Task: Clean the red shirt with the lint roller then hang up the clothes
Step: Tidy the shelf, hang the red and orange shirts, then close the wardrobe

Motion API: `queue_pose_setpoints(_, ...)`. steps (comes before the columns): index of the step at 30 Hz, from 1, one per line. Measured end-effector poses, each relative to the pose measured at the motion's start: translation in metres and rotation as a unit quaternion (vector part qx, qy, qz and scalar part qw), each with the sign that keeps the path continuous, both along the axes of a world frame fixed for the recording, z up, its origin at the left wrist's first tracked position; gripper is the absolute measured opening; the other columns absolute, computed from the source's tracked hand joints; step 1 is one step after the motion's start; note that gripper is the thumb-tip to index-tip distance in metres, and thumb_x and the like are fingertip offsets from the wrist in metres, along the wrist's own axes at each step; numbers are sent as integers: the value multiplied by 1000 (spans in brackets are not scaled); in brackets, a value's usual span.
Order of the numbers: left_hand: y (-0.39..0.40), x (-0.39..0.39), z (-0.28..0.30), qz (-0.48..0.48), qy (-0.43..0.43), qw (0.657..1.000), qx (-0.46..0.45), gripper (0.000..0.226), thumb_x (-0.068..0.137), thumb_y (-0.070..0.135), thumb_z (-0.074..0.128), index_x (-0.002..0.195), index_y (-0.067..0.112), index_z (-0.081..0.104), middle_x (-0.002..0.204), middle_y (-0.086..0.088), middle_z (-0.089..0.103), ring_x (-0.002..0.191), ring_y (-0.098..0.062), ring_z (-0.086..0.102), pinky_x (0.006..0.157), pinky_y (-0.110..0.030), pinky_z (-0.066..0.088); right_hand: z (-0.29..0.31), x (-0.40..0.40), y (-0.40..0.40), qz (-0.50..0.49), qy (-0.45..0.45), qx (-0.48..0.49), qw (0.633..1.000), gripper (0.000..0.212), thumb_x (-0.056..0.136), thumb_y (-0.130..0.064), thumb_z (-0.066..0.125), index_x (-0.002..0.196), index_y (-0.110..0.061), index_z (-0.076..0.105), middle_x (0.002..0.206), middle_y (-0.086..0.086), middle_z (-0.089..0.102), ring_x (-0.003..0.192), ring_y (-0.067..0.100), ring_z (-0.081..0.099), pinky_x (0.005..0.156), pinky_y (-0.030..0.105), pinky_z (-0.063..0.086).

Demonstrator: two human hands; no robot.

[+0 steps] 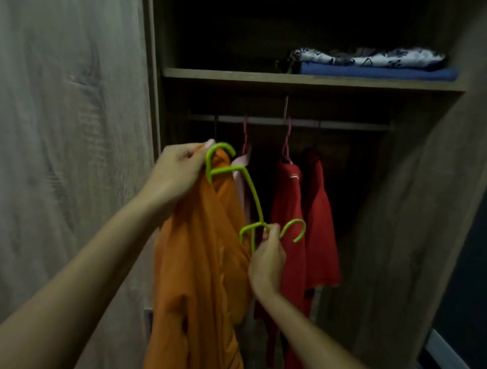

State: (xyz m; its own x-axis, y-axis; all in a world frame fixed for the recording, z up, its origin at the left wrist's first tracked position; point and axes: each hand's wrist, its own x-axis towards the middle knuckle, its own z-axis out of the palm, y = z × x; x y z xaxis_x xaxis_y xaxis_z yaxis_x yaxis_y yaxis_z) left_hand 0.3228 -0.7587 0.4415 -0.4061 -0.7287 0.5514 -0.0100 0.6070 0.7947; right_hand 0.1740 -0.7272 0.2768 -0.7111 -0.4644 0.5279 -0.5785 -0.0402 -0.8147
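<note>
In front of an open wooden wardrobe [407, 200], the left hand [175, 171] grips the top of an orange shirt [201, 269] together with one end of a green hanger [244, 190], its fingers [193, 152] pressed together around the fabric and the plastic. The right hand [267, 261] is lower and to the right, its fingers [272, 231] pinching the hanger just beside its hook, which curls out to the right. The hanger runs tilted between the two hands, and the orange shirt droops in loose folds from the left hand, not yet on the rail. The red shirt [289, 218] already hangs inside the wardrobe on a pink hanger [286, 142] hooked over the rail [346, 125], with a second red garment [322, 221] close behind it to the right. A pale pink garment [241, 178] hangs to the left of the red shirt, partly hidden by the orange one. On the shelf [246, 77] above the rail lies a folded blue cloth [381, 72] with a patterned white cloth [367, 58] on top.
</note>
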Motion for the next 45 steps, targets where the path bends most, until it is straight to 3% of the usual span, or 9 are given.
queue_pose_setpoints(5,-27,29,-17,149,-102,977,-116,45,97,43,44,77,10,67,67,-19,62,63,-25,60,63,-35,47,5,-53,23,27,139,89,986,15,102,-18,31,95,-24,43,78,-7,47,69,10,48,51,15,39)
queue_pose_setpoints(10,-28,38,-26,184,-124,955,-199,24,98,37,43,95,28,65,81,7,63,73,3,55,63,-16,41,31,-56,44,60,362,248,897,13,99,-21,38,112,-22,42,99,8,51,89,27,56,69,37,45)
queue_pose_setpoints(13,-20,18,-26,149,-151,945,-249,27,98,38,44,94,25,68,78,4,65,70,-2,58,63,-27,47,47,-38,44,77,460,242,851,20,96,-16,40,114,-20,48,103,11,55,96,30,53,74,37,37)
queue_pose_setpoints(17,-16,-6,-30,126,-240,930,-248,34,96,43,45,91,21,71,73,-2,67,63,-11,61,59,-35,51,71,-31,35,119,358,145,915,23,89,-2,42,100,-20,49,89,6,59,81,27,56,67,43,47)
queue_pose_setpoints(22,-11,-1,-36,38,-270,949,-157,66,86,67,34,105,15,69,97,-11,70,86,-21,66,78,-39,54,87,-34,41,192,304,155,920,12,88,-7,47,86,-18,50,79,4,61,71,24,56,60,44,44)
queue_pose_setpoints(27,-22,28,-36,-31,-398,911,-105,33,91,42,52,118,27,63,113,8,64,103,-7,59,98,-36,47,103,-59,49,137,246,134,950,25,87,2,44,80,-19,54,69,-8,57,59,3,50,49,22,31)
queue_pose_setpoints(38,-24,44,-35,11,-309,937,-161,26,94,33,47,111,26,66,90,20,63,82,4,62,67,-11,46,134,-82,61,86,238,139,957,22,87,-3,47,76,-19,57,64,-5,53,57,10,45,53,29,30)
queue_pose_setpoints(42,-21,31,-45,-67,-326,930,-157,42,85,54,49,121,34,58,111,16,63,98,6,60,80,-18,52,125,-72,58,129,256,157,945,24,86,2,47,76,-17,56,60,-10,49,52,3,42,51,24,28)
queue_pose_setpoints(45,-13,12,-51,-86,-315,930,-171,24,92,40,49,110,30,62,105,11,66,92,1,63,82,-24,54,131,-79,57,96,268,105,953,30,85,3,45,70,-22,53,60,-13,48,61,9,45,62,27,34)
